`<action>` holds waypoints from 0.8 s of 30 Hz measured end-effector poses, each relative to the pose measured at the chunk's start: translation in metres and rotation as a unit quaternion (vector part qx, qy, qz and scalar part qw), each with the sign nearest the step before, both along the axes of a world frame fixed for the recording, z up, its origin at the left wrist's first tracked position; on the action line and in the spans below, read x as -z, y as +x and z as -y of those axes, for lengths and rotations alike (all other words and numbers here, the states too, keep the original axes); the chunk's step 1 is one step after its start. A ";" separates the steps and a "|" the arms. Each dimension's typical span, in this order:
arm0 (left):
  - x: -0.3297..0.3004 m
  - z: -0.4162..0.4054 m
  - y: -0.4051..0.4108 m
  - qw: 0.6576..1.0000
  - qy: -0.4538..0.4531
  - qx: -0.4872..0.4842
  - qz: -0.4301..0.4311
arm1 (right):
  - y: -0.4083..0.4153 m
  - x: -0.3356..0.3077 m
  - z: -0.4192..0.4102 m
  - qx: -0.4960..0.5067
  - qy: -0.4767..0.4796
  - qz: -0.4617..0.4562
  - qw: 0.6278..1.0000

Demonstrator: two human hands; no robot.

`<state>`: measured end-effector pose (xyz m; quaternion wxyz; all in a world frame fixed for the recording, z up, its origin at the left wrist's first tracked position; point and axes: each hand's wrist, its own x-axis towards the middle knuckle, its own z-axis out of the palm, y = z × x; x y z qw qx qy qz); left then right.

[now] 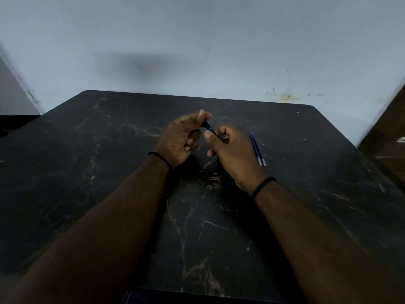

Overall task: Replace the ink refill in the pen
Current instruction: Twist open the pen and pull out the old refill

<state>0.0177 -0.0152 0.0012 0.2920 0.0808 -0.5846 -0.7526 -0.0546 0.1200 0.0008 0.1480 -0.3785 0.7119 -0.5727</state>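
Desk: the desk (135, 194) had a black top veined with pale tan, marble-like lines, its far corners rounded, and it was pushed against the wall.
Wall: the wall (197, 40) was plain pale blue-grey, with a soft dark shadow above the desk's far edge and a yellowish stain with small dark specks low on the right.
Room edges: a brown wooden surface (388, 137) stood at the far right; a dim opening showed at the far left.
Pen: the pen (210, 127), dark with a blue glint, was held in the air over the middle of the desk, slanting between both hands; most of it was hidden by the fingers.
Left hand: the left hand (182, 137) was pinched on the pen's upper end, thumb and forefinger closed over it.
Right hand: the right hand (232, 154) was clamped around the pen's lower part.
Refills: two thin blue refills (257, 149) lay side by side on the desk just right of the right hand.
Wrists: a black band (263, 185) circled each wrist.
Containers: none could be seen.
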 end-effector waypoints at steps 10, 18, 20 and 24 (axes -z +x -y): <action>0.002 0.002 0.000 1.000 0.003 0.008 -0.007 | -0.004 0.007 0.003 -0.006 -0.036 0.003 0.999; 0.004 0.005 -0.002 1.000 0.005 0.005 -0.007 | -0.003 0.005 0.003 0.006 -0.024 0.007 1.000; 0.005 0.006 -0.002 1.000 0.006 0.007 -0.009 | -0.003 0.005 0.003 0.002 -0.027 -0.001 1.000; 0.004 0.006 -0.002 1.000 -0.002 0.012 -0.009 | -0.004 0.006 0.004 -0.017 -0.046 0.015 0.999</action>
